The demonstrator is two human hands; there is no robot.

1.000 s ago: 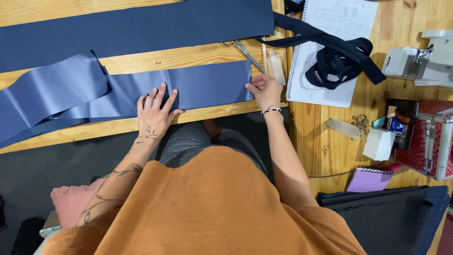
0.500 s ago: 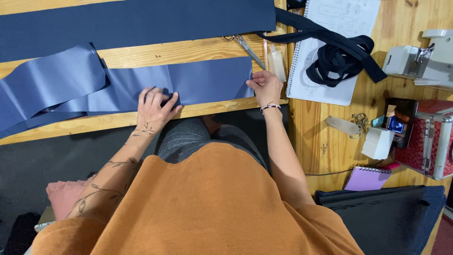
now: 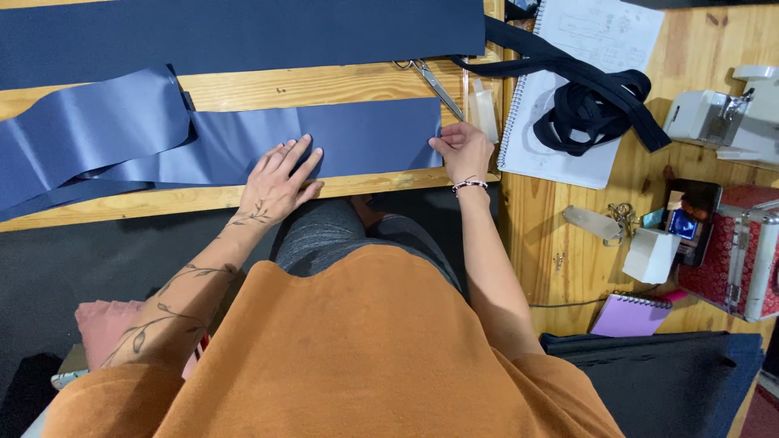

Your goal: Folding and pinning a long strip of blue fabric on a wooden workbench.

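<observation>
While the flat left hand (image 3: 276,180) presses it, the blue strip (image 3: 357,138) lies left-right, right hand (image 3: 462,150) pinching its end.

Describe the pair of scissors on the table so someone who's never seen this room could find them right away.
On the pale wooden table, look between the two dark blue fabric strips at its far side. The metal scissors lie there, closed, just beyond the right hand, beside a small clear plastic piece. They are the only shiny, thin metal thing there.

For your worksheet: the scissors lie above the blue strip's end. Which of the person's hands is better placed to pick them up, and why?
Probably the right hand: it rests at the blue strip's end, just below the scissors. The left hand lies flat on the strip, farther away.
</observation>
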